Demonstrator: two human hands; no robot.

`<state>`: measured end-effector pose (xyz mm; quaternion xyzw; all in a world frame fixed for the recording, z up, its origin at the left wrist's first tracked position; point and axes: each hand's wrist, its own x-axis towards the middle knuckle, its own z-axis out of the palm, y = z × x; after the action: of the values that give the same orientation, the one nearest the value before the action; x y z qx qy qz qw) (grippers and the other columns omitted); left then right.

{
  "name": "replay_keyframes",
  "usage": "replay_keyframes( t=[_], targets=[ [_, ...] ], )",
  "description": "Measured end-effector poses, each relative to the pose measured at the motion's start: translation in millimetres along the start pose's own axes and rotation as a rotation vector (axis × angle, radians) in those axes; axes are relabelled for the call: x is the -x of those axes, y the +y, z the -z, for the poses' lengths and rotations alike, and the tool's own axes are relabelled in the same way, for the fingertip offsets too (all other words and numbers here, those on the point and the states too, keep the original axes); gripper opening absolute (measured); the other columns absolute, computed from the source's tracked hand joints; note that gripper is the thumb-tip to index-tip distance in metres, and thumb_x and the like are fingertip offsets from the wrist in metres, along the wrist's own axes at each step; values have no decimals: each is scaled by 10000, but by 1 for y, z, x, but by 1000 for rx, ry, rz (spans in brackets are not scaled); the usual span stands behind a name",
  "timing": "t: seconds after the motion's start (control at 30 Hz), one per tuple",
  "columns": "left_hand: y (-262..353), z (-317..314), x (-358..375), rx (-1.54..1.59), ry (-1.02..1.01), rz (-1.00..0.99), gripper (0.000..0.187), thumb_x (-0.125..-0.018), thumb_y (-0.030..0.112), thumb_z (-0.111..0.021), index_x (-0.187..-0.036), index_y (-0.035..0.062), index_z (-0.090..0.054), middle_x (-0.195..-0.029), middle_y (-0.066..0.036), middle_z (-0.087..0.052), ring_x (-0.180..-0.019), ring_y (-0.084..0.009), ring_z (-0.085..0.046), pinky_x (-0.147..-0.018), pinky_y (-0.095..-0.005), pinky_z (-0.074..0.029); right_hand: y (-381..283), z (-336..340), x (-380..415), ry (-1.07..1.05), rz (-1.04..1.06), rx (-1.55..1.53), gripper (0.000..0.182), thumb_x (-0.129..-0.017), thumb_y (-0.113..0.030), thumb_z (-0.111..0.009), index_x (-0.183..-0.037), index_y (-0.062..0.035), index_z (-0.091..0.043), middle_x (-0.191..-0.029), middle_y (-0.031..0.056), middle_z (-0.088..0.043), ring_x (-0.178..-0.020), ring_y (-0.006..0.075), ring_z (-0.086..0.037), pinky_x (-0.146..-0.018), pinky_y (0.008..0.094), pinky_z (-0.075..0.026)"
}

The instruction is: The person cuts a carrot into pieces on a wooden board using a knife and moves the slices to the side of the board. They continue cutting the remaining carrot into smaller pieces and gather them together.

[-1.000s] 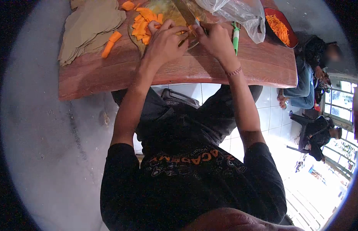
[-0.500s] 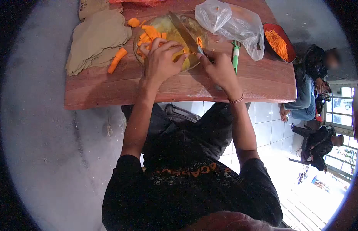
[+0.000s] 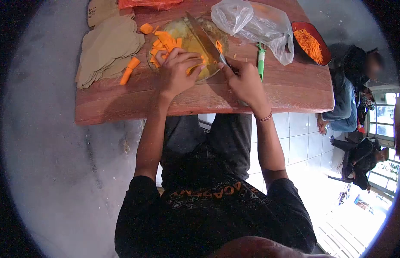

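My right hand (image 3: 248, 84) is closed round the handle of a kitchen knife (image 3: 203, 38). The blade points away to the far left, over a round, worn chopping board (image 3: 184, 26). At the near side of that board, my left hand (image 3: 179, 73) has its fingers bent and thumb drawn in, holding a carrot piece (image 3: 194, 67) that is mostly hidden beneath them. Cut carrot chunks (image 3: 166, 40) lie heaped just beyond the left fingers. A small carrot sliver (image 3: 219, 46) rests right of the blade.
Brown cardboard sheets (image 3: 107, 47) and carrot sticks (image 3: 130, 71) lie to the left. On the right are a green-handled peeler (image 3: 261, 62), a clear plastic bag (image 3: 268, 32) and a red-rimmed tray (image 3: 323, 43) of shredded carrot. Two people (image 3: 348, 103) sit beyond the wooden table (image 3: 200, 101).
My legs have come closer together under the table. The view has shifted slightly. Both hands stay at the board, the left still over the carrot and the right still holding the knife.
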<state>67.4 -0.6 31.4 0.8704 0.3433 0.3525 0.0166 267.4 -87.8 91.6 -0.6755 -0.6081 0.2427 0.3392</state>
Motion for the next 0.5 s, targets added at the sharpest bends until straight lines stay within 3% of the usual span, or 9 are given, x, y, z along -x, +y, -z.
replay_keyframes(
  t=[0.2,0.33,0.5],
  targets=[
    [2,-3,5,1,17,-23,165,-836,312,-761,-900,168,-813,-1022,83,-753,-1020,-127,-616,-1000,-460,-269,-16,1,16,-40,-92,5,275,-952,-236,-613,-1030,7,-715,-859,333,-644,-870,498,-642,-745,531,-514],
    [3,-2,6,-30,-31,-9,180,-858,338,-754,-945,191,-811,-1067,79,-751,-1064,-139,-601,-1000,-485,-251,-12,-7,18,-22,-76,-28,273,-950,-238,-615,-1023,6,-714,-862,326,-644,-870,495,-643,-743,536,-513],
    [6,0,7,8,-4,-34,193,-861,299,-723,-913,136,-812,-1017,57,-740,-1063,-150,-582,-983,-526,-240,-13,-14,19,-30,-87,11,261,-949,-232,-614,-1029,-5,-714,-839,318,-645,-847,496,-647,-740,549,-512]
  ],
)
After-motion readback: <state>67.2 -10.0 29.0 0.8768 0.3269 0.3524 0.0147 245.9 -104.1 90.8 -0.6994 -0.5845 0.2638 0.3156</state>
